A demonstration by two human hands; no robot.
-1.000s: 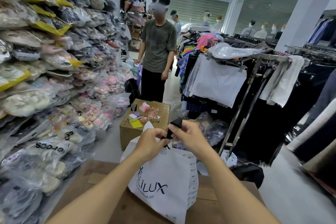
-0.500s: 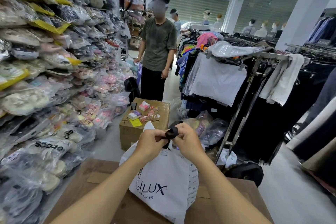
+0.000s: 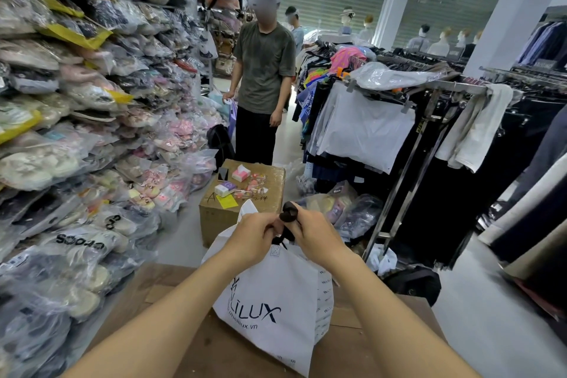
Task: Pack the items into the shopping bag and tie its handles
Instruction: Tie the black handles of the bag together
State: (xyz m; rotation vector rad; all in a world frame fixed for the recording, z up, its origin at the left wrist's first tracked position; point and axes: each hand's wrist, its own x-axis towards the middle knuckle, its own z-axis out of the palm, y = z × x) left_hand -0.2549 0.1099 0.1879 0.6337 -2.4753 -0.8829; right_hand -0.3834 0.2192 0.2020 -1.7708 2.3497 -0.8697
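Note:
A white shopping bag (image 3: 276,301) with dark lettering stands upright on a brown cardboard surface (image 3: 171,344) in front of me. Its black handles (image 3: 288,215) are gathered above the bag's mouth into a small loop. My left hand (image 3: 254,236) and my right hand (image 3: 316,235) are side by side over the bag, both pinching the handles, with the black loop sticking up between the thumbs. The bag's contents are hidden.
A taped cardboard box (image 3: 242,202) beyond the bag carries a phone, tissue packs and small packets. A wall of bagged shoes (image 3: 76,132) fills the left. Clothing racks (image 3: 429,132) stand to the right. A person (image 3: 264,77) stands in the aisle behind the box.
My hands have come closer together over the bag. The black handles, first stretched between them, are now wound into a tight loop between my thumbs.

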